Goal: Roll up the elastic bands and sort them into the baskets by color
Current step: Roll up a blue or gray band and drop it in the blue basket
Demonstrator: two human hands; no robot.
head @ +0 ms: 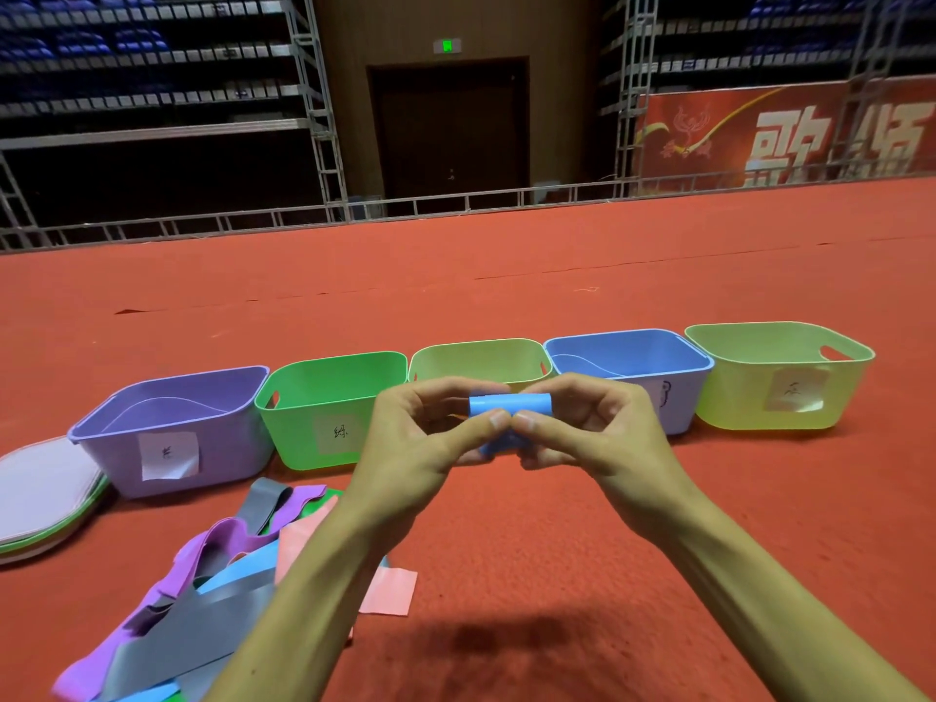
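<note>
A blue elastic band [509,405], partly rolled into a short tube, is held up in front of the baskets. My left hand [430,433] pinches its left end and my right hand [582,428] pinches its right end, thumbs meeting in the middle. Behind stand five baskets in a row: purple basket [172,428], green basket [324,392], pale yellow-green basket [476,357], blue basket [628,352] and yellow basket [780,382]. A pile of loose bands [212,580] in purple, grey, blue, pink and green lies on the floor at lower left, partly under my left forearm.
Everything sits on a red carpet [557,549]. A stack of flat round pads [45,494] lies left of the purple basket. A metal rail [456,200] and dark tiered seating stand far behind, with a door in the middle.
</note>
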